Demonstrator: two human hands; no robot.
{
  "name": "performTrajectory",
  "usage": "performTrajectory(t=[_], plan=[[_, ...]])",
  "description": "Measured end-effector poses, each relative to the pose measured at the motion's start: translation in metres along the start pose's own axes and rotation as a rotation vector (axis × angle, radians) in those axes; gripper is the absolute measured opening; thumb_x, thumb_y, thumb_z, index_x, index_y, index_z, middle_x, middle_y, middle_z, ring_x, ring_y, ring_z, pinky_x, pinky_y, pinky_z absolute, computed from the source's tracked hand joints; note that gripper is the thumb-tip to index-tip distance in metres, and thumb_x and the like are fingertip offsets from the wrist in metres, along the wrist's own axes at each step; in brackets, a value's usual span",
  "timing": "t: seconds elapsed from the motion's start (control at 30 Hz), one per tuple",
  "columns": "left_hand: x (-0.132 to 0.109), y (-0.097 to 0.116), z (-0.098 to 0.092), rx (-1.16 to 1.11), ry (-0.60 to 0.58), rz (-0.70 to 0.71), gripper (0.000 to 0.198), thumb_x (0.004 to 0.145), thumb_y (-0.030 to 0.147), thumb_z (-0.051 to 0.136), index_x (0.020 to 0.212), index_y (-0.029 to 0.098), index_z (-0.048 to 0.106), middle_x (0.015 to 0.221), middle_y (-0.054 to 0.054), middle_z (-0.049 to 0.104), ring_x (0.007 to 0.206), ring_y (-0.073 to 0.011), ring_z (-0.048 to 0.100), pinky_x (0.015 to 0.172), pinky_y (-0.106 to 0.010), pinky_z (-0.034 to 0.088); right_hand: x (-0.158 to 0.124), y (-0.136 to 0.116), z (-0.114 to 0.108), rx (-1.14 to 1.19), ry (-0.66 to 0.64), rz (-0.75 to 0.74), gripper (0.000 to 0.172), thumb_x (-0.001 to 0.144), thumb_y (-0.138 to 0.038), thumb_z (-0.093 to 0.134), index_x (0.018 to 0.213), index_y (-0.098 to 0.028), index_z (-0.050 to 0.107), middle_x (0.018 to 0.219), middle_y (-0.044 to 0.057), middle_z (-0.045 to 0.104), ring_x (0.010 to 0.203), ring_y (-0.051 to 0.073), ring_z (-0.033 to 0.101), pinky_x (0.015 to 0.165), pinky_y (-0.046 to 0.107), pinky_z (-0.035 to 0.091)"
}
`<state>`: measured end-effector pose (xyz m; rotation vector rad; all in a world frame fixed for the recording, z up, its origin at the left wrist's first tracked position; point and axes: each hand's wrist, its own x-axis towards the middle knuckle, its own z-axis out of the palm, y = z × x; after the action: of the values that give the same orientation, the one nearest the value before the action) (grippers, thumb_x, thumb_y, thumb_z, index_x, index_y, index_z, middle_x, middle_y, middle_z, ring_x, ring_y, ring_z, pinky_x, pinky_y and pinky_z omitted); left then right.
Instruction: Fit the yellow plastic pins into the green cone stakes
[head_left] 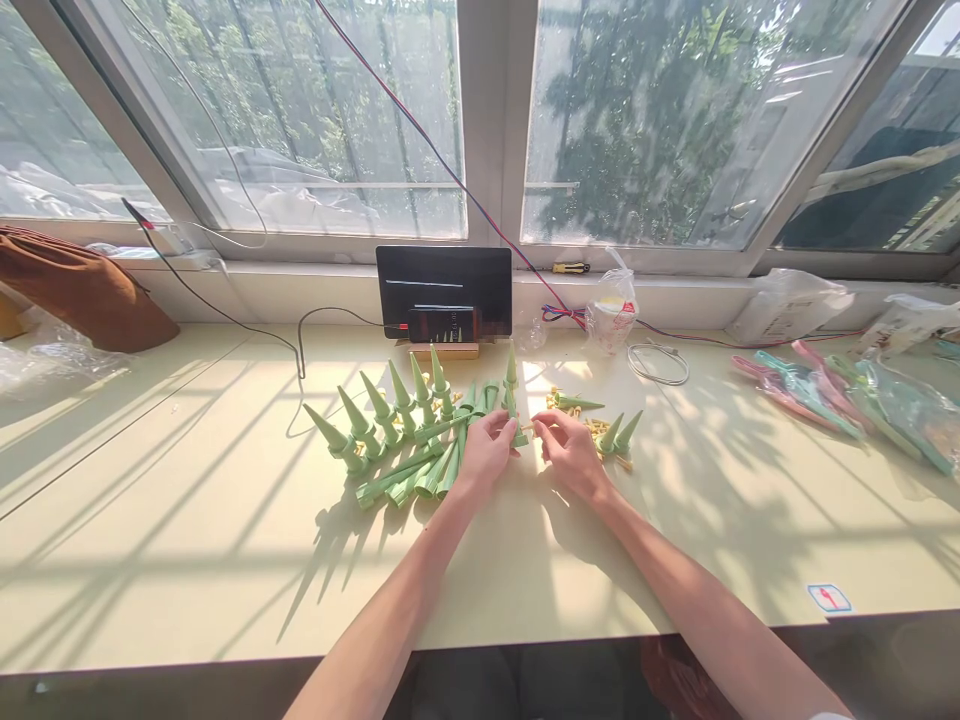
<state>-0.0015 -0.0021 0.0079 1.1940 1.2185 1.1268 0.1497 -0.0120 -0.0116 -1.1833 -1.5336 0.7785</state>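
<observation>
My left hand (487, 452) is closed around a green cone-shaped piece (512, 398), which stands upright with its tip pointing away from the table. Close beside it, my right hand (571, 452) pinches a small yellowish stick-like piece (528, 427) near the base of that cone. To the left, several green cones (379, 398) stand in a slanting row on stepped green bases. Loose green cone pieces (409, 480) lie in a pile in front of that row. Small yellow pieces (598, 427) are heaped beyond my right hand, with two upright green cones (616, 436) next to them.
A black tablet (442, 275) and a phone (442, 324) on a wooden stand (444, 351) face me by the window. Coiled cable (658, 364), a plastic bag (611, 315) and pink and green bagged items (817, 395) lie right. A brown bag (79, 290) sits far left.
</observation>
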Motion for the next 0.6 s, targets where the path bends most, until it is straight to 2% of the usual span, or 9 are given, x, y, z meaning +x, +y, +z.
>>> performTrajectory(t=[0.3, 0.6], plan=[[-0.0037, 0.0033, 0.0006, 0.053, -0.005, 0.021, 0.026, 0.085, 0.029, 0.061, 0.105, 0.015, 0.068, 0.111, -0.013, 0.069, 0.094, -0.0218, 0.066, 0.061, -0.027, 0.056, -0.0016, -0.0032, -0.0007, -0.011, -0.015, -0.006, 0.023, 0.092, -0.04, 0.054, 0.093, -0.019, 0.064, 0.085, 0.005, 0.066, 0.06, 0.014, 0.059, 0.055, 0.028, 0.047], [0.0012, -0.0037, 0.001, 0.05, 0.022, 0.019, 0.028, 0.085, 0.028, 0.064, 0.109, 0.013, 0.067, 0.108, -0.014, 0.069, 0.091, -0.0216, 0.066, 0.057, -0.025, 0.057, -0.0015, -0.0061, -0.0009, -0.012, -0.031, -0.006, 0.023, 0.092, -0.04, 0.054, 0.092, -0.019, 0.064, 0.086, 0.005, 0.067, 0.062, 0.015, 0.059, 0.057, 0.028, 0.047]])
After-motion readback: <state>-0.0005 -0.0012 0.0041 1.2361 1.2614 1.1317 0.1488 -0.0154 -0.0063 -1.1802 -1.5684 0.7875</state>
